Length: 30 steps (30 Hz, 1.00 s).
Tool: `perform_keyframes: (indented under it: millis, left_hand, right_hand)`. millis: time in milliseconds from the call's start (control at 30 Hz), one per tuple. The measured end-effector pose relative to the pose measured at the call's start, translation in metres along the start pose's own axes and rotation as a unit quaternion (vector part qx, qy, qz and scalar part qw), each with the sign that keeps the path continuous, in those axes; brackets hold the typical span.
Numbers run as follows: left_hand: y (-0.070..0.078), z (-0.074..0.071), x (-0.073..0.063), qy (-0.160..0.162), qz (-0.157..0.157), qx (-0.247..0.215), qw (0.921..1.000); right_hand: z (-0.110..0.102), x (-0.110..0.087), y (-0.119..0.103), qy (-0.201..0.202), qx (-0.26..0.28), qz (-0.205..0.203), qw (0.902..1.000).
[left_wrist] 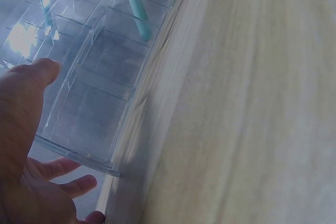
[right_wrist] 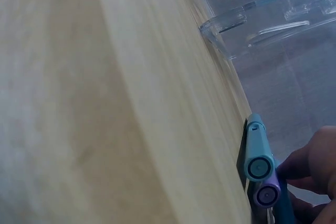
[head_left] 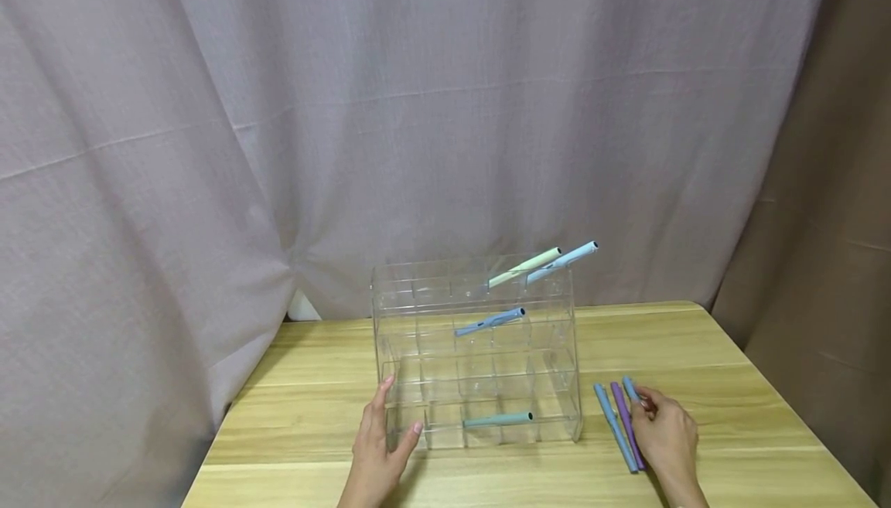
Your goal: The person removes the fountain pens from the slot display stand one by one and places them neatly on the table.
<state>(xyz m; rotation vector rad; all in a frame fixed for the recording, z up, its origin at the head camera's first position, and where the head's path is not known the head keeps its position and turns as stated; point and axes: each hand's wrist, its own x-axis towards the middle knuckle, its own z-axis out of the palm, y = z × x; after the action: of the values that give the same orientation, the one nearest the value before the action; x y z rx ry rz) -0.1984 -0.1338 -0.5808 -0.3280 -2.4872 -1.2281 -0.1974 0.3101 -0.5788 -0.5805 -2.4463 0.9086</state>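
Observation:
A clear plastic tiered rack (head_left: 480,361) stands on the table, several pens in its compartments. My left hand (head_left: 376,438) is at the rack's left side, fingers spread, thumb in front; whether it presses on the wall is hard to tell. Right of the rack, my right hand (head_left: 664,434) pinches a blue pen (head_left: 630,389), partly hidden by the fingers. Beside that pen lie a purple pen (head_left: 627,423) and a light blue pen (head_left: 616,427). In the right wrist view, the light blue pen (right_wrist: 258,150) and purple pen (right_wrist: 268,192) show end-on.
Up in the rack's top row lean a pale green pen (head_left: 525,267) and a pale blue pen (head_left: 562,262). A blue pen (head_left: 490,322) sits in a middle tier, a teal pen (head_left: 498,420) in the lowest. Grey curtains (head_left: 445,121) hang behind the wooden table (head_left: 313,392).

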Motion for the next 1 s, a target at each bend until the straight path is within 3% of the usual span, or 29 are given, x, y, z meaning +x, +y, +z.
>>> perform_keyframes:
  millis: [533, 1000]
  left_hand:
    - [-0.0004, 0.0005, 0.0, -0.001, 0.001, 0.005, 1.0]
    - [-0.0009, 0.0005, 0.0004, -0.005, -0.006, 0.002, 1.0]
  right_hand:
    - [-0.0005, 0.0001, -0.0006, -0.035, -0.011, -0.006, 0.9993]
    - [-0.0012, 0.002, 0.0018, -0.038, -0.014, -0.004, 0.9992]
